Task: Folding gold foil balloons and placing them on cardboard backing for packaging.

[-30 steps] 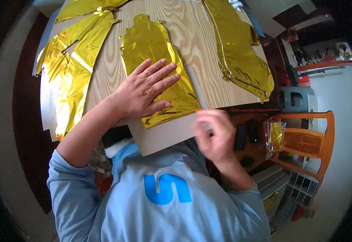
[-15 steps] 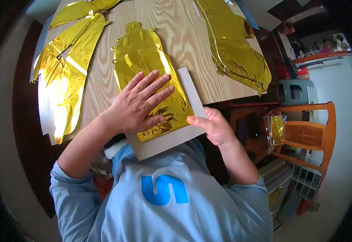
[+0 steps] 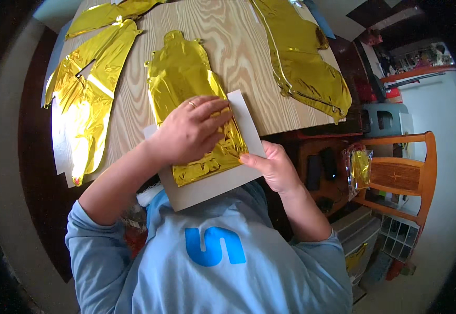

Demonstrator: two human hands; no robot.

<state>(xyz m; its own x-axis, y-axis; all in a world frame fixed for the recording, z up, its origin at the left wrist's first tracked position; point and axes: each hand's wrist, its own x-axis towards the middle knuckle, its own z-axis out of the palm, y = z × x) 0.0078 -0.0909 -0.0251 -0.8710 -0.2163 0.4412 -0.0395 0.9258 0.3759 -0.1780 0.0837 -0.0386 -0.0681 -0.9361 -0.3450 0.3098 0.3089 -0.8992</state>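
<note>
A flat gold foil balloon (image 3: 178, 86) with small tabs along its edges runs from the table to a white card (image 3: 201, 194) under its lower part. Across the foil lies my left hand (image 3: 191, 128), fingers bent and slightly apart, fingertips close to its right edge; what is beneath the palm is hidden. My right hand (image 3: 275, 166) grips the card's right side, thumb on top beside the foil's lower right corner and fingers underneath. The card overhangs the table's near edge in front of my body. Creases mark the foil below my left hand.
More flat gold foil balloons lie on the wood-grain table (image 3: 238, 52): one at the left (image 3: 94, 97), another at the right (image 3: 306, 60) with a pale cord along it. A wooden chair (image 3: 395, 175) stands at the right, holding a clear bag (image 3: 359, 168) with gold foil inside.
My left hand has gone from flat with stretched fingers to bent fingers, staying over the foil. The foil under it is more wrinkled. My right hand keeps its hold on the card.
</note>
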